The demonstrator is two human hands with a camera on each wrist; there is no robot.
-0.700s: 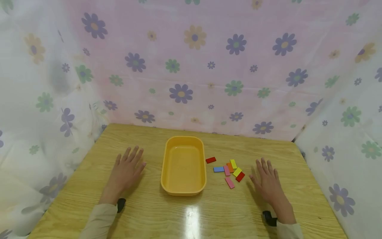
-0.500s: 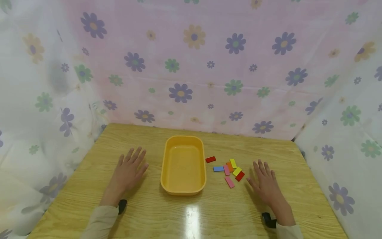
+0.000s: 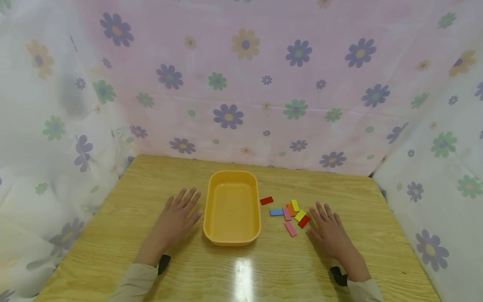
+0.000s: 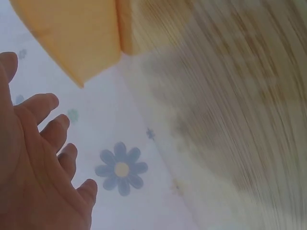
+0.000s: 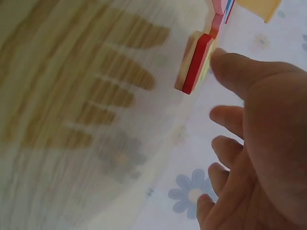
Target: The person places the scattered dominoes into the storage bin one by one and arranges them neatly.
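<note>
My left hand (image 3: 174,220) hovers over the table just left of a yellow plastic tub (image 3: 206,209), fingers spread and holding nothing. Its fingertips come close to the tub's rim. On the right, my right hand (image 3: 332,230) is beside a loose group of small flat blocks, with its fingers extended and nothing in them. Nearest to it lies a red block (image 3: 303,222), touching a yellow block (image 3: 300,215). Around these are a pink block (image 3: 290,229), another pink one by a blue block (image 3: 276,212), an orange block (image 3: 291,209), and a second yellow block (image 3: 295,205).
Another red block (image 3: 266,200) lies apart, close to the tub's right wall. The wooden table (image 3: 279,268) meets a flowered cloth (image 3: 264,96) at the back and on both sides. Each wrist wears a black strap-mounted device.
My left hand has moved right, toward the tub. The right hand has shifted left, closer to the blocks. Tub and blocks have stayed in place.
</note>
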